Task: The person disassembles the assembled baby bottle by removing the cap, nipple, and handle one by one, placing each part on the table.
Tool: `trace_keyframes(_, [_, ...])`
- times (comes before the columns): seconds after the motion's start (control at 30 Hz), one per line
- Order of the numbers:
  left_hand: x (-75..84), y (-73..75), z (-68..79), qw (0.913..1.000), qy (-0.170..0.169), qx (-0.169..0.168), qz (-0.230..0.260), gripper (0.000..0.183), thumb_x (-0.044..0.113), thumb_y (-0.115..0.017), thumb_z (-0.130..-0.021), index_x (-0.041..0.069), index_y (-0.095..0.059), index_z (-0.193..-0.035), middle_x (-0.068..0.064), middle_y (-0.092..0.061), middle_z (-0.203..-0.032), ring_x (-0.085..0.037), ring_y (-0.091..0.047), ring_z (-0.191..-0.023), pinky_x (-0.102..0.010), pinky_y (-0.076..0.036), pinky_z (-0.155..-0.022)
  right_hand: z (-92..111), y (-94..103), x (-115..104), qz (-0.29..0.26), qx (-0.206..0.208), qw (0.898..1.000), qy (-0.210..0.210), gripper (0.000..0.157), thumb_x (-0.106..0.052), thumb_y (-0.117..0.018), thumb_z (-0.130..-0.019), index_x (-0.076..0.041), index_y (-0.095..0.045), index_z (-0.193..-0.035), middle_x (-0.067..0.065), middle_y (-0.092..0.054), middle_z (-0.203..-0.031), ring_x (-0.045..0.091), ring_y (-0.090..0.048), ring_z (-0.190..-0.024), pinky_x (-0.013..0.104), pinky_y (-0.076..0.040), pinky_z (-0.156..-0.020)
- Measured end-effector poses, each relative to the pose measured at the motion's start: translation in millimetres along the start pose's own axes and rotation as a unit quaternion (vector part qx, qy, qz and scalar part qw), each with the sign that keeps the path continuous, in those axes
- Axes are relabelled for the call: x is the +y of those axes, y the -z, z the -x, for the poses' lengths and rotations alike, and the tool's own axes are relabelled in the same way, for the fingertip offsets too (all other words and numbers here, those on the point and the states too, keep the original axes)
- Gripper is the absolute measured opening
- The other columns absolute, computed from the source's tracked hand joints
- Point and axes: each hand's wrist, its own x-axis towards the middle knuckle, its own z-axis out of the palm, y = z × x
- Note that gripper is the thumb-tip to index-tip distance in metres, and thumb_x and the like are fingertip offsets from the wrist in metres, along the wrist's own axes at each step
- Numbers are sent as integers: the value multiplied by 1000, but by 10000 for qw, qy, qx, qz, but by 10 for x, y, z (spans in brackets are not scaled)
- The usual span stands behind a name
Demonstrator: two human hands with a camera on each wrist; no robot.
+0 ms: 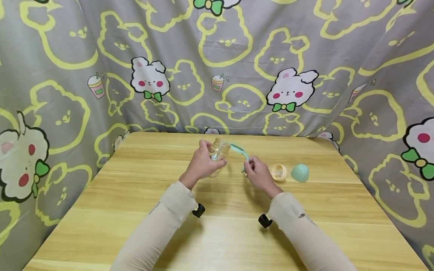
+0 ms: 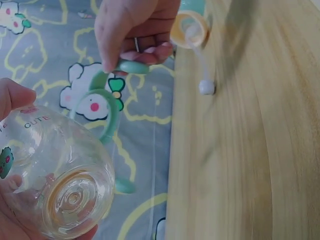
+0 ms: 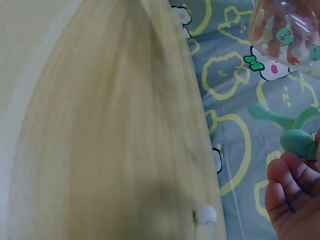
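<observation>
My left hand (image 1: 202, 162) grips a clear baby bottle (image 1: 220, 150), its threaded neck uncovered and pointing up and away. Printed lettering and small green figures show on the bottle's wall in the wrist views. To the right, my right hand (image 1: 259, 174) pinches a mint-green bottle handle (image 2: 134, 67), a ring with two curved grips, by one grip. The ring is held close to the bottle's neck, with a small gap between them in the head view. Both things are held above the table. Part of the handle is hidden behind the bottle in the left wrist view.
On the wooden table (image 1: 149, 188), right of my right hand, lie a pale yellow collar (image 1: 284, 172) and a mint-green domed cap (image 1: 300, 173). A straw with a white end weight (image 2: 207, 87) runs from the collar. A patterned grey curtain (image 1: 183, 109) surrounds the table's far sides.
</observation>
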Motion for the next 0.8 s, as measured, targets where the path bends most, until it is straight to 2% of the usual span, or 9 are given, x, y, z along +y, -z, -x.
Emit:
trace_keyframes(0.17, [5,14,-5,9999,6,-44,100,73,29,-80,-77,2,-33,-126,-20,-55,-104,-27,-61,-84,-34,-53,-68,13,-47,60,76,-68,9999,107,17,-19,-49,-102,-5,-57,-97,15,-63,-79,14,-56,-61,26,-44,-54])
trace_keyframes(0.37, [-17,14,-9,10000,-7,33,-81,73,29,-81,-76,2,-34,-125,-20,-56,-104,-27,-62,-85,-34,-53,-69,32,-116,97,212,-202,9995,134,17,-19,-49,-101,-7,-57,-94,3,-58,-73,14,-48,-58,26,-40,-53])
trace_keyframes(0.6, [-21,20,-14,9999,-13,62,-145,73,30,-81,-76,2,-34,-125,-20,-56,-106,-28,-61,-88,-35,-53,-71,44,-189,104,189,-520,9984,113,15,-18,-47,-103,-5,-54,-99,3,-56,-72,12,-44,-56,25,-39,-54])
trace_keyframes(0.8, [-19,26,-25,9998,50,68,-191,72,31,-81,-77,3,-34,-125,-20,-55,-109,-29,-61,-90,-36,-53,-73,30,-233,103,163,-549,9982,184,14,-17,-47,-102,-5,-54,-100,2,-56,-70,12,-44,-53,25,-38,-53])
